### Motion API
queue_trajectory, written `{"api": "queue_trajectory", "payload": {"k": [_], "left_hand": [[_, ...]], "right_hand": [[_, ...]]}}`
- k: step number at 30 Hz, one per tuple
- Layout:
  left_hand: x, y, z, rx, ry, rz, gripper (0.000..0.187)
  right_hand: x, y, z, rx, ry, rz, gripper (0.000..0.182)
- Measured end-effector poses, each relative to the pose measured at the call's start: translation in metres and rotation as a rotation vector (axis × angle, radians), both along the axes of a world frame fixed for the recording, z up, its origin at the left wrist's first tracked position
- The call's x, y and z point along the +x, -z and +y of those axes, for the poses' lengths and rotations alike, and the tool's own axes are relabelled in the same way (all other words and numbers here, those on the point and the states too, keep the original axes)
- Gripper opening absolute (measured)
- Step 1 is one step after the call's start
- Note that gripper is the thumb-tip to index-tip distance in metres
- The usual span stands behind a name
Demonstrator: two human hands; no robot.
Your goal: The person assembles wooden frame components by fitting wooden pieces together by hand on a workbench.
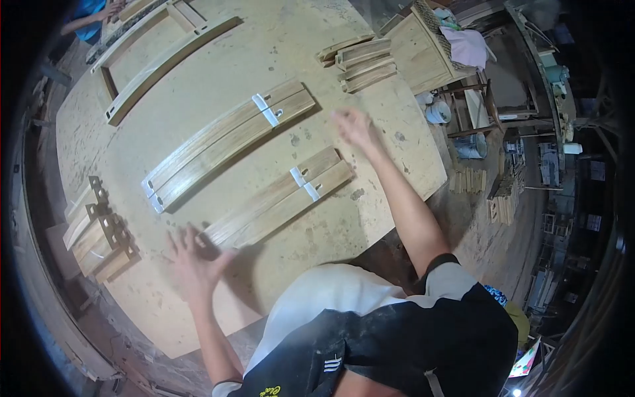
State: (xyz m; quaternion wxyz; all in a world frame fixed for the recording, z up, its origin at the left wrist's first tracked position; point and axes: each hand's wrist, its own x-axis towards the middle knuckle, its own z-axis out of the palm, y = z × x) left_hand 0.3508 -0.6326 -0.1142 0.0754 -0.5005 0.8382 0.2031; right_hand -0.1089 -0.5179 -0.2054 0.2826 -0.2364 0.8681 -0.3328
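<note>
My left hand (193, 263) is spread, fingers apart, at the near left end of a pair of wooden slats (274, 202) lying side by side. A white strip (305, 185) crosses those slats near their right end. Beyond the right end of the slats, my right hand (357, 129) is over the table, blurred, with its fingers loosely bent and nothing seen in them. Farther back rests a second pair, curved wooden rails (221, 145) with oval slots, also crossed by a white strip (266, 110).
A curved wooden frame (169, 63) lies at the far left of the table (390, 155). Several short wooden pieces (367, 63) are stacked at the back right, and slotted pieces (99, 238) at the left edge. Another person's arm (86, 21) shows at the top left. Buckets (438, 112) stand off to the right.
</note>
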Motion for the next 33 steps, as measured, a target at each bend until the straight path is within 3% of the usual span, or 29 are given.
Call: {"api": "queue_trajectory", "payload": {"k": [2, 5, 8, 11, 16, 18, 20, 22, 24, 25, 26, 28, 32, 33], "left_hand": [[-0.034, -0.018, 0.004, 0.003, 0.185, -0.014, 0.113], [-0.068, 0.010, 0.023, 0.000, 0.328, 0.089, 0.112], [-0.074, 0.037, 0.030, 0.024, 0.303, 0.129, 0.110], [-0.072, 0.036, 0.033, -0.015, 0.297, 0.134, 0.108], [-0.070, 0.023, 0.042, -0.050, 0.232, 0.311, 0.106], [-0.076, 0.004, 0.046, 0.051, 0.137, 0.456, 0.103], [-0.093, 0.005, 0.053, 0.426, -0.046, 0.793, 0.096], [-0.123, -0.006, 0.064, 0.791, -0.171, 1.058, 0.092], [-0.159, -0.009, 0.076, 0.906, -0.271, 1.224, 0.087], [-0.172, -0.018, 0.081, 1.109, -0.422, 1.238, 0.084], [-0.180, -0.026, 0.085, 1.312, -0.577, 1.246, 0.085], [-0.183, -0.010, 0.091, 1.352, -0.680, 1.344, 0.081], [-0.169, 0.003, 0.117, 1.456, -0.779, 1.366, 0.082], [-0.169, -0.006, 0.124, 1.420, -0.777, 1.377, 0.082]], "right_hand": [[-0.049, 0.015, -0.026, -0.128, 0.221, 0.311, 0.055], [-0.062, -0.037, -0.068, 0.049, 0.551, 0.071, 0.053], [-0.069, -0.045, -0.076, 0.116, 0.522, 0.119, 0.049], [-0.078, -0.031, -0.066, -0.016, 0.596, -0.078, 0.042], [-0.036, -0.023, 0.010, -0.615, 0.583, -0.387, 0.024], [0.018, -0.050, 0.042, -0.620, 0.458, -0.356, 0.020], [0.071, -0.074, 0.068, -0.472, 0.289, -0.284, 0.021], [0.111, -0.079, 0.095, -0.329, -0.011, 0.028, 0.025], [0.153, -0.100, 0.105, -0.296, -0.285, 0.303, 0.027], [0.169, -0.116, 0.108, -0.287, -0.417, 0.443, 0.028], [0.181, -0.134, 0.113, -0.248, -0.535, 0.340, 0.027], [0.182, -0.153, 0.128, -0.344, -0.707, 0.159, 0.026], [0.149, -0.150, 0.167, -0.463, -0.283, -0.278, 0.016], [0.139, -0.139, 0.176, -0.460, -0.268, -0.317, 0.017]]}}
